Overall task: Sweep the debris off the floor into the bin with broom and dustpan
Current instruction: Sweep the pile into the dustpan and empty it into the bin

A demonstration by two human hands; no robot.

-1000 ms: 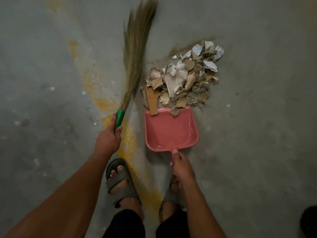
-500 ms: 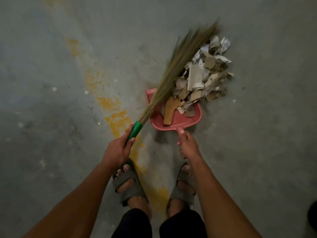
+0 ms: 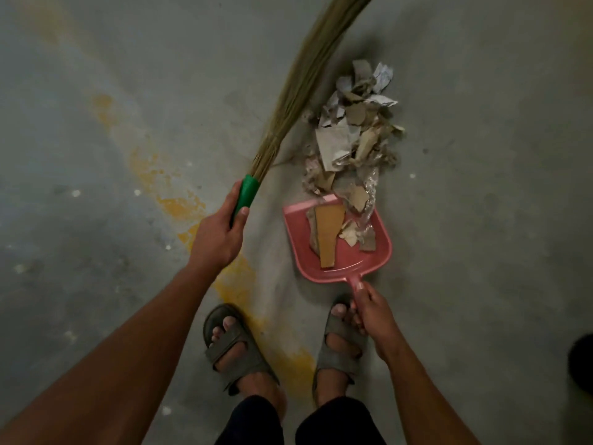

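Few scraps, a tan cardboard strip point(image 3: 329, 236) among them, lie in the pink plastic dustpan point(image 3: 378, 255), whose handle the right hand point(image 3: 372, 309) grips. Most torn-paper debris point(image 3: 353, 136) waits beyond its lip. The left hand point(image 3: 218, 234) fingers point(image 3: 242, 213) wrap the green-handled grass broom point(image 3: 298, 88), seemingly lifted. No bin visible.

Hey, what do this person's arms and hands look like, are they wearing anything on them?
Both forearms are bare, with no sleeves in view. The left hand and right hand wear no gloves, and no rings, watch or bracelet can be seen in the dim light.
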